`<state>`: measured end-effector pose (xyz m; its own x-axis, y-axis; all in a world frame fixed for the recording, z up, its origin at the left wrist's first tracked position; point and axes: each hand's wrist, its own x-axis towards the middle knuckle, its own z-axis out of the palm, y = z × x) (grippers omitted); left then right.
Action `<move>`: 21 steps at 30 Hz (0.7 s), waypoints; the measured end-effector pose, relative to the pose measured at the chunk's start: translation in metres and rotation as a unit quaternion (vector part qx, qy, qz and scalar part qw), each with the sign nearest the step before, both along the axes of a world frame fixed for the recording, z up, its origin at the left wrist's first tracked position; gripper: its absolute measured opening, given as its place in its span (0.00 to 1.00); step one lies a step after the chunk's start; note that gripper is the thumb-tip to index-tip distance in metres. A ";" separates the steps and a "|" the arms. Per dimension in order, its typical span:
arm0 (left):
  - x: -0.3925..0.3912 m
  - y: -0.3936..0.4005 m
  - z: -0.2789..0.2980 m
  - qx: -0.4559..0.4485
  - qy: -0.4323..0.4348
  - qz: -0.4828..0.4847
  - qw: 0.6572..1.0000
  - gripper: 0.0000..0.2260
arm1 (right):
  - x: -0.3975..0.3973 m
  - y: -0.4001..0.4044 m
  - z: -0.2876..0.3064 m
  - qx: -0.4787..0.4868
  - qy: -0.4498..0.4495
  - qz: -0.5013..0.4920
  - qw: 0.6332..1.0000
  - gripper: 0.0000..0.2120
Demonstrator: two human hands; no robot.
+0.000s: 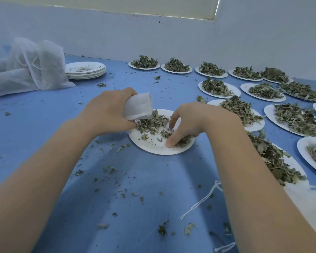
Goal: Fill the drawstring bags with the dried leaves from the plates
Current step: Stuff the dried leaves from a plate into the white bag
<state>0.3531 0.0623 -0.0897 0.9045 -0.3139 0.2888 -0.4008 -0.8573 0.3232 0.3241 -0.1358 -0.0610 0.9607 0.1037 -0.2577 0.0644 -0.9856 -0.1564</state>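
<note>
Gripping drawstring bag [138, 106], left hand [109, 111]; right hand [193, 121] pinching dried leaves [150, 123]; blue cloth surface [44, 115], white wall [153, 37]

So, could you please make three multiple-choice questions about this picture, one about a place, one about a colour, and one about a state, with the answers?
1. Where does the stack of used plates stand?
A. at the far left, beside the mesh bags
B. at the near right edge
C. under the right hand

2. What colour is the table cover?
A. green
B. blue
C. red

3. What is the left hand doing?
A. resting flat and empty
B. lifting a plate
C. holding a small white bag

Answers: 1 A, the stack sits next to the pile of mesh bags. 2 B, the cloth under the plates is blue. 3 C, its fingers are closed around the bag above the centre plate, while the right hand gathers leaves.
</note>
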 end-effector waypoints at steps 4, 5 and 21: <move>-0.001 0.000 0.000 0.001 0.000 -0.002 1.000 0.23 | 0.003 0.005 -0.009 0.031 -0.017 0.018 0.999 0.11; -0.001 -0.001 0.000 0.004 0.003 -0.002 1.000 0.23 | 0.004 0.005 -0.009 0.038 -0.023 0.026 0.999 0.09; -0.002 -0.012 -0.006 0.015 -0.004 -0.027 1.000 0.20 | 0.001 0.012 0.006 0.248 -0.212 0.087 0.941 0.05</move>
